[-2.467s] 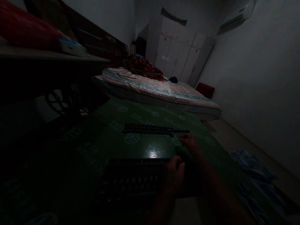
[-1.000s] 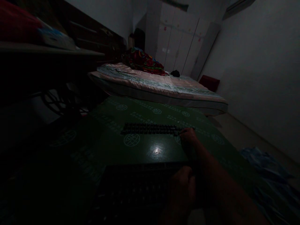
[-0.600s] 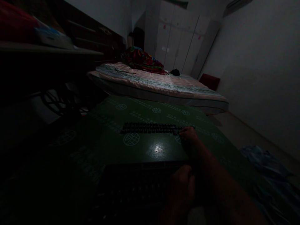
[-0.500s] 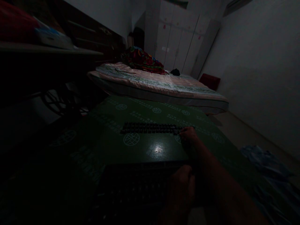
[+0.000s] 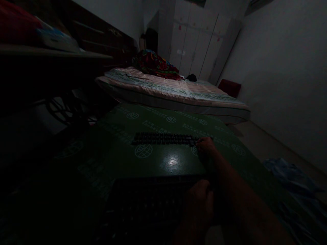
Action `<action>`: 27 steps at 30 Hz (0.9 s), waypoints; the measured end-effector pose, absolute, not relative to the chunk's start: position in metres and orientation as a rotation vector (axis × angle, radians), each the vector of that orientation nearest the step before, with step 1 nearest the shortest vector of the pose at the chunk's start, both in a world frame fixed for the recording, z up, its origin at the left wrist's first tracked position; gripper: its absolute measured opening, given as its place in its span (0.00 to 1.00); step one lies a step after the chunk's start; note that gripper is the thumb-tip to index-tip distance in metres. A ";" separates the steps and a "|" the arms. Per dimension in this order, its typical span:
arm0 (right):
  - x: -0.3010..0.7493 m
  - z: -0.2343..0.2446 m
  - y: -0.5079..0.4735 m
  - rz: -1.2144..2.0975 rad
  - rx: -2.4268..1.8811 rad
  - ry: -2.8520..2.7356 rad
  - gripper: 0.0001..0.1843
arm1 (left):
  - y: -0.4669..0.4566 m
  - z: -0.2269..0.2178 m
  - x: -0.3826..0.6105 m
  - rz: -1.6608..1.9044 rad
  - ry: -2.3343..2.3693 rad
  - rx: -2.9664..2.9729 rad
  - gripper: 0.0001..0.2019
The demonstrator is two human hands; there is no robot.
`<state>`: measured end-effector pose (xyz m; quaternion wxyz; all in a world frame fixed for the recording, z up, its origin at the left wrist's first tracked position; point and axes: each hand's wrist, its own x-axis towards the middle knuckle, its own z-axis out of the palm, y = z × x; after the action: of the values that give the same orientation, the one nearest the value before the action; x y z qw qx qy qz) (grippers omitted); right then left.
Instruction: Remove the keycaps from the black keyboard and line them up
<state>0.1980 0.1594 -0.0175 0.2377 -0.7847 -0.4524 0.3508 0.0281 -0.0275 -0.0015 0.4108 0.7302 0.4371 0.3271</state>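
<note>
The room is very dim. A green mat with pale globe prints lies in front of me. On it runs a long row of small dark pieces. My right hand rests at the right end of that row, its fingers curled together in a pinch; what they hold is too dark to see. Nearer to me lies a dark keyboard-like tray. My left hand is closed over its right edge.
A low mattress with a striped sheet and a bright bundle of cloth lies beyond the mat. White wardrobes stand at the back. A dark table with an iron frame is at the left, blue cloth at the right.
Since 2.5 s ago the view has tipped down a little and my left hand sits lower in the picture. Over the last second both hands have hardly moved.
</note>
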 end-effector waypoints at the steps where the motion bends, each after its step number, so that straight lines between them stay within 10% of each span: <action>1: 0.198 -0.018 0.159 0.964 -2.154 -1.244 0.16 | -0.027 -0.002 0.028 0.824 1.102 1.839 0.08; 16: 0.197 -0.017 0.158 0.825 -2.064 -1.224 0.02 | -0.027 -0.001 0.027 0.817 1.086 1.871 0.08; 27: 0.197 0.002 0.135 0.644 -1.786 -1.068 0.13 | -0.024 -0.001 0.028 0.836 1.113 1.856 0.09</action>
<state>0.1967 0.1353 0.0018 0.4632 -0.7267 -0.4344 0.2619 0.0285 -0.0242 -0.0009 0.3993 0.7334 0.4399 0.3304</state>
